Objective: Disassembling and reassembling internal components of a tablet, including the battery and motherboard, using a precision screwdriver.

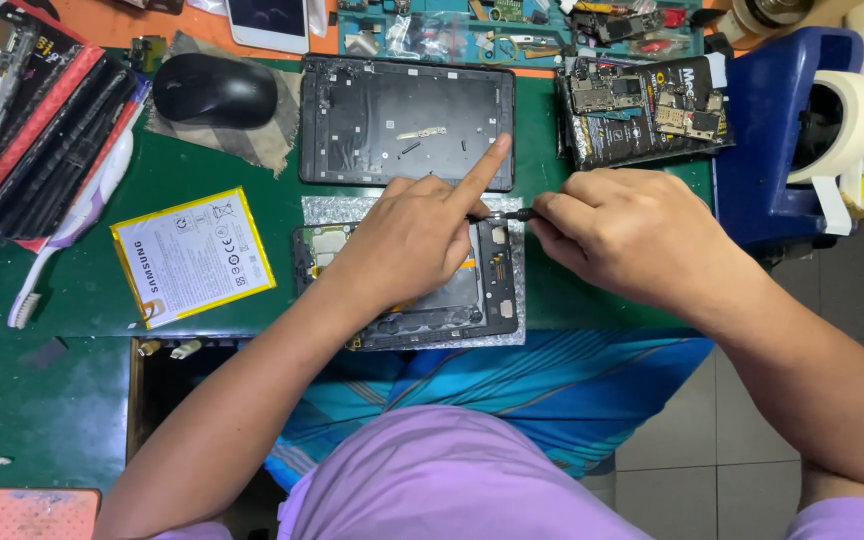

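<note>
On the green mat [202, 165], an opened tablet frame [497, 290] lies flat, dark, with bare inner parts showing. The left hand [412, 240] rests on it, forefinger stretched out, while the right hand [632, 235], just beside its upper right corner, pinches a thin screwdriver [510, 214] whose tip meets the frame.

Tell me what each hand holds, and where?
The right hand pinches a thin dark tool by its handle end. The left hand holds nothing; it presses the opened tablet.
</note>
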